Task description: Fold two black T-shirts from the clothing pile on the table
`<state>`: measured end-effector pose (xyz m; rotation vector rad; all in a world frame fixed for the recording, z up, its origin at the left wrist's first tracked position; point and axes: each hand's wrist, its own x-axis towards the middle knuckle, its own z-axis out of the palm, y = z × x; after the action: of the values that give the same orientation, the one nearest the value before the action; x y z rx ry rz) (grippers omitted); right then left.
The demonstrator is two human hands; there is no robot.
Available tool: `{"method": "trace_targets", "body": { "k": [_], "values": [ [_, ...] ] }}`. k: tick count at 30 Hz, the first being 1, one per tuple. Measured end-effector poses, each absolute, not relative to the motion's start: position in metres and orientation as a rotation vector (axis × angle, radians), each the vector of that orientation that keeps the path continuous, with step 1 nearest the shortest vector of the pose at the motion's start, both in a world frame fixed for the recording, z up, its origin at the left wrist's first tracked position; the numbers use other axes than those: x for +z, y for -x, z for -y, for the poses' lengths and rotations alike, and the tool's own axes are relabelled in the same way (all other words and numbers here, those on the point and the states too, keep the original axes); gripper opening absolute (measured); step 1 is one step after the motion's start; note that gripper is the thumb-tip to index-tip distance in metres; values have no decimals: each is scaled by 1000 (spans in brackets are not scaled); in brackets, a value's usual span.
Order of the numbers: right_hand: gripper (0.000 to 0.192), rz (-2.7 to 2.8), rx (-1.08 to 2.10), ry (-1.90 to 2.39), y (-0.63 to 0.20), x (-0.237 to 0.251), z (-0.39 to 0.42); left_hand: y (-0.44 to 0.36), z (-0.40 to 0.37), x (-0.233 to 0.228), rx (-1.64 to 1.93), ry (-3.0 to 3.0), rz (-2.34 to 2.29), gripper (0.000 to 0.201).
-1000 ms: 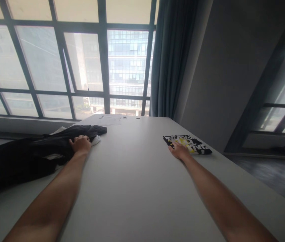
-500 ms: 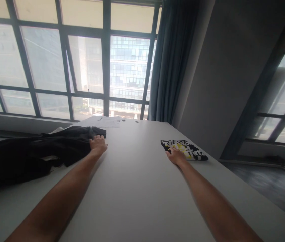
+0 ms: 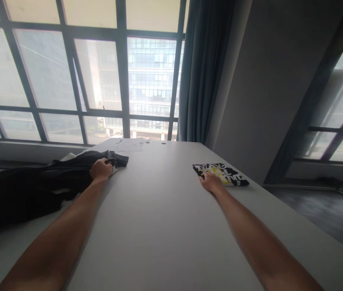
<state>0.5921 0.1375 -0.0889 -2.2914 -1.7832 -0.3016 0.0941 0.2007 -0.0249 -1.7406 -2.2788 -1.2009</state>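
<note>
On the left of the table lies a black garment (image 3: 38, 186), spread loosely, with a sleeve-like end (image 3: 119, 159) pointing to the right. My left hand (image 3: 101, 169) is closed on its near right edge, fingers curled around the cloth. At the right, a folded black T-shirt (image 3: 234, 178) with white and yellow lettering lies flat near the table's edge. My right hand (image 3: 210, 182) rests on the left part of this shirt, palm down, with its fingers laid out over the print.
Both garments lie on a long white table (image 3: 159, 226). Sheets of paper (image 3: 129, 144) lie at its far end, near two dark round spots. Beyond are windows (image 3: 98, 76), a blue-grey curtain (image 3: 198, 76) and a grey pillar (image 3: 259, 89).
My left hand has drawn back left and closed on the black garment, whose right edge is bunched. The right hand stays on the folded T-shirt. The view has shifted slightly.
</note>
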Motion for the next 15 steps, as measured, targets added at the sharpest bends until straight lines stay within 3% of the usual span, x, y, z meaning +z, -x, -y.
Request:
{"method": "trace_targets", "body": {
  "k": [3, 6, 10, 15],
  "values": [
    [47, 1766, -287, 2317, -592, -89, -138, -127, -192, 0, -1475, 1865, 2027, 34],
    [45, 1776, -343, 2258, -589, -86, -136, -179, -177, 8, -1597, 2356, 1676, 34],
    [52, 1927, -393, 2034, -570, -80, -131, -246, -153, -14, -1150, 3096, 1277, 36],
    [57, 2161, -166, 1653, -519, -76, -130, -272, -141, -37, -890, 3315, 1104, 37]
  ]
}}
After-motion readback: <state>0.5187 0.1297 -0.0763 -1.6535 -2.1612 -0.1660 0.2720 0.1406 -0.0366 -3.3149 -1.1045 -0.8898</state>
